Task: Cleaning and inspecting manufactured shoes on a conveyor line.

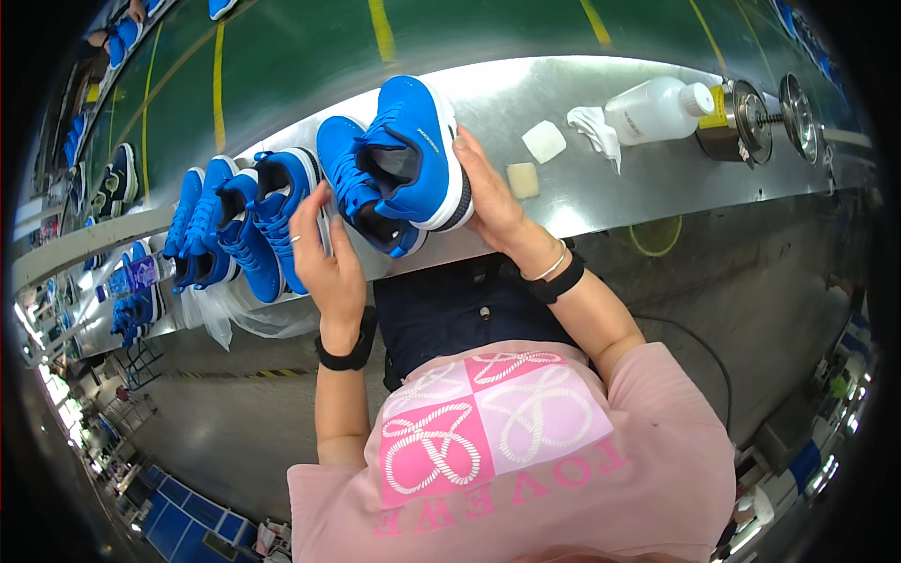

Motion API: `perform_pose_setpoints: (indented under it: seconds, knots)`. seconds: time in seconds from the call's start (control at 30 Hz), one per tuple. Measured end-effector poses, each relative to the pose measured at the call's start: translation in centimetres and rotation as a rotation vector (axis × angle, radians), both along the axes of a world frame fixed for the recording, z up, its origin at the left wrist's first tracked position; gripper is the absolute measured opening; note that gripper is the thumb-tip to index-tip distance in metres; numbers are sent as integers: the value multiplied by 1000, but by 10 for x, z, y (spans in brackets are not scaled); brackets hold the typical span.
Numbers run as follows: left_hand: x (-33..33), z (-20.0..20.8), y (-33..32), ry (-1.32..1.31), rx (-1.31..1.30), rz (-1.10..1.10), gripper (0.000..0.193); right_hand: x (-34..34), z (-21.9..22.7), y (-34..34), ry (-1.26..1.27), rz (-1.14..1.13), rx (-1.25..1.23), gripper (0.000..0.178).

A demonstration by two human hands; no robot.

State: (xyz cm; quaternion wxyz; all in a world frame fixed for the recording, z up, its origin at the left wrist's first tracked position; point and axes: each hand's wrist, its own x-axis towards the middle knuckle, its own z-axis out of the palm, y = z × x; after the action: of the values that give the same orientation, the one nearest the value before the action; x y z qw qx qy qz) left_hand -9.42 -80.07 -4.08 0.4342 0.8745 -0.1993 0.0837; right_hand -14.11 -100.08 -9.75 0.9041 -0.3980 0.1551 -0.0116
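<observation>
Two blue sneakers with white soles are side by side in front of me over the metal bench. My right hand (497,192) grips the right-hand sneaker (405,117) by its white sole edge, thumb toward the heel. That shoe is tilted, its dark opening facing me, and overlaps the other sneaker (342,150). My left hand (328,263) is beside the second shoe's left edge, fingers stretched and apart. Its fingertips are close to the upper; whether they touch I cannot tell. Just left of that hand stand several more blue sneakers (249,239) in a row.
The metal bench (648,183) carries a white block (544,142), a cream block (523,180), a white cloth (595,131), a white plastic bottle (657,111) and a metal pot (737,122). Beyond runs a green conveyor belt (300,56). Clear plastic film (244,314) hangs at the near edge.
</observation>
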Motion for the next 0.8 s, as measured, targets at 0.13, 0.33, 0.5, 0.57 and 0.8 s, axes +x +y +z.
perform_pose_setpoints:
  seconds: [0.13,0.33,0.5,0.57,0.8]
  knots:
    - [-4,35,-20,-33,-19,-238,26,0,10,-3,21,-17,-109,78]
    - [-13,39,-48,138,90,-372,35,-3,25,-24,-56,-76,-346,73]
    - [-38,36,-72,534,-205,-306,32,-14,39,-54,-62,-117,-399,64]
    - [-51,23,-75,519,-303,-285,35,-24,44,-78,129,37,-568,58]
    - [-75,-31,-77,601,-331,-240,34,-46,-3,-133,245,-453,-2072,23]
